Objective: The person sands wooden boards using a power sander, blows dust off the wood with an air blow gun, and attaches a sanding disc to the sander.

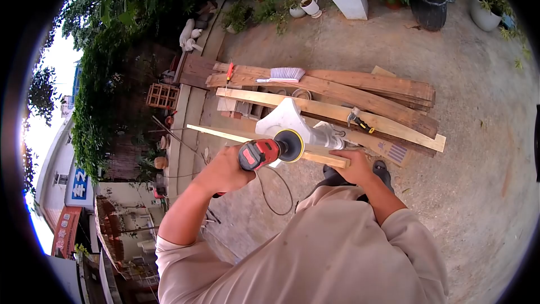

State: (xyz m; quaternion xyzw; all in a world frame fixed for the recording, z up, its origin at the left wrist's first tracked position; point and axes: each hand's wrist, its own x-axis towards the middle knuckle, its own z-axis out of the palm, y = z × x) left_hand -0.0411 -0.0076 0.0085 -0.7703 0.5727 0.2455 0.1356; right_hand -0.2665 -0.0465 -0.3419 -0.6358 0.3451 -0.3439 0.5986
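My left hand (224,170) is wrapped round the handle of a red and black power tool (260,154). Its round disc (290,145), black with a yellow rim, is over a long, narrow light wooden board (326,157), though contact cannot be made out. My right hand (355,168) grips the board's near right end, fingers round its edge. Behind the disc, a white plastic stool (287,117) is under or beside the board. The board's far end points to the left, and the tool hides part of its middle.
Long planks (371,102) lie beyond the stool, bearing a brush (287,74), a red-handled tool (229,72) and a yellow-black tool (360,121). A cable (264,194) loops on the concrete near my feet. Potted plants (430,11) stand farther off.
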